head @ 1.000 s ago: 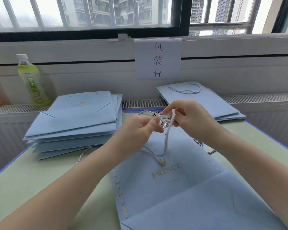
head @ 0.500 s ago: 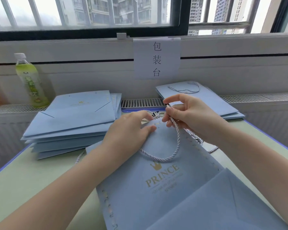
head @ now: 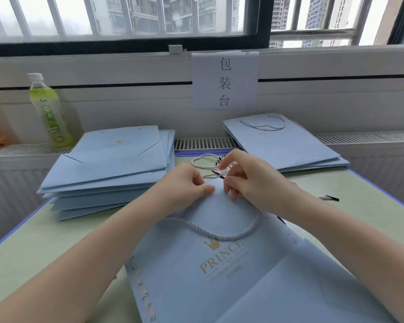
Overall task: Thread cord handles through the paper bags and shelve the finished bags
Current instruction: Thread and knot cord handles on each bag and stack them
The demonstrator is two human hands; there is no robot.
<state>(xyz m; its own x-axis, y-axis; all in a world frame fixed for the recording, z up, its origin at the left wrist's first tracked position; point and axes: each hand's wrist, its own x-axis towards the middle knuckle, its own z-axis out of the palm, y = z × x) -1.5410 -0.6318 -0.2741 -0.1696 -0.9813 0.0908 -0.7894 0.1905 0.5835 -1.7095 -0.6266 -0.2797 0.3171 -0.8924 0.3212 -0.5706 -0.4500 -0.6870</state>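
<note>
At the near centre of the tabletop (head: 33, 248) lies a flat blue paper bag (head: 219, 276), its top edge at twelve o'clock under both hands. Left hand (head: 184, 187) has its grip pinched together on that edge; right hand (head: 247, 180) pinches the black tip of the cord (head: 219, 236), which loops slack across the bag face. Judged light throughout: the paper creases easily, the cord is limp, so only the stiff tip will steer through a hole. Unthreaded bags (head: 110, 164) are stacked at ten o'clock; finished bags (head: 287, 143) at one o'clock. No container holds anything visible.
</note>
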